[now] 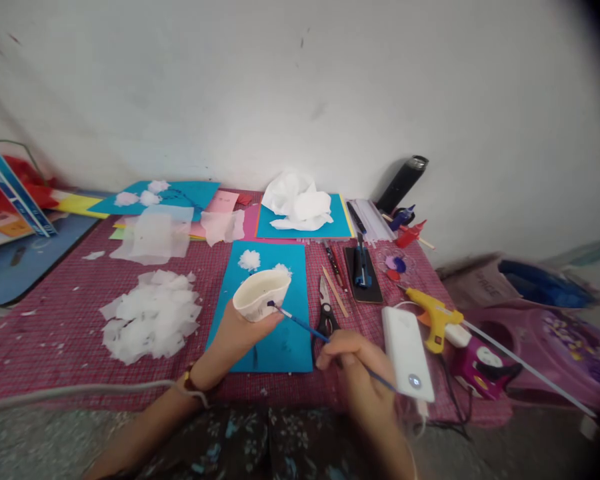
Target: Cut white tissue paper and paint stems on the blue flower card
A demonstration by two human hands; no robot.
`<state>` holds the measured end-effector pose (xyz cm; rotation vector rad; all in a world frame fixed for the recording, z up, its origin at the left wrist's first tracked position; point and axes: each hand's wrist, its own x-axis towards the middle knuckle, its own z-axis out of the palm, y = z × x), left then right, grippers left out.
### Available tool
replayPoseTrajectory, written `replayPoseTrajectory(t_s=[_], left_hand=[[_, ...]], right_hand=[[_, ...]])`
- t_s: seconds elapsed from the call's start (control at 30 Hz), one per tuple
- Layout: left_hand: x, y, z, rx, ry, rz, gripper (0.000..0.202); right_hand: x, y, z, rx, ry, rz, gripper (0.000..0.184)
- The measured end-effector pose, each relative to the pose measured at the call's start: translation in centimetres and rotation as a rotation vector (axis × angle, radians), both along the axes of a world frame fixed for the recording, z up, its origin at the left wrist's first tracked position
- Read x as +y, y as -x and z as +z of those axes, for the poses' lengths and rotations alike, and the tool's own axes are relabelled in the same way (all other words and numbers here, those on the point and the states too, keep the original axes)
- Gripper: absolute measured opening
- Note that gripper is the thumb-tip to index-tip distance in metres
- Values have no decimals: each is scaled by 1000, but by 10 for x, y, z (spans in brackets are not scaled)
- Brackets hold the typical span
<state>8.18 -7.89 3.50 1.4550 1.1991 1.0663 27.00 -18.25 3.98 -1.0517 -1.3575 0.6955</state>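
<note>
My left hand [240, 333] is wrapped round a small white squashed paper cup [261, 293] and holds it tilted above a blue paper sheet [265, 307]. My right hand [353, 370] pinches a thin blue paintbrush [305, 325], whose tip touches the rim of the cup. Two white tissue tufts [250, 260] are stuck near the top of the blue sheet. A band sits on my left wrist.
On the red checked cloth [55, 333] lie a pile of white tissue pieces [153, 320], scissors [326, 313], a white power bank [407, 350], a yellow glue gun [435, 317], pens on a dark tray [363, 273], and more coloured paper with crumpled tissue [300, 200]. A black bottle [403, 183] leans against the wall.
</note>
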Motion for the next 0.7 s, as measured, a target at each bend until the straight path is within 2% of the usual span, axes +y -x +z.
replayPoseTrajectory(t_s=[0.13, 0.27, 0.37, 0.47, 0.57, 0.7], left_hand=[[1, -4, -8, 28, -21, 81, 50], [1, -4, -14, 9, 4, 95, 47], [4, 0, -18, -65, 19, 63, 47], [7, 3, -23, -166, 59, 53, 56], [10, 4, -26, -244, 116, 66, 62], [11, 3, -28, -258, 171, 87, 67]], right_hand=[[2, 5, 11, -212, -68, -37, 25], [5, 6, 15, -262, -70, -87, 25], [6, 1, 6, -181, 28, -119, 25], [8, -4, -6, 12, 87, -126, 25], [10, -4, -16, 246, 74, -110, 23], [14, 2, -23, 318, 41, -111, 20]])
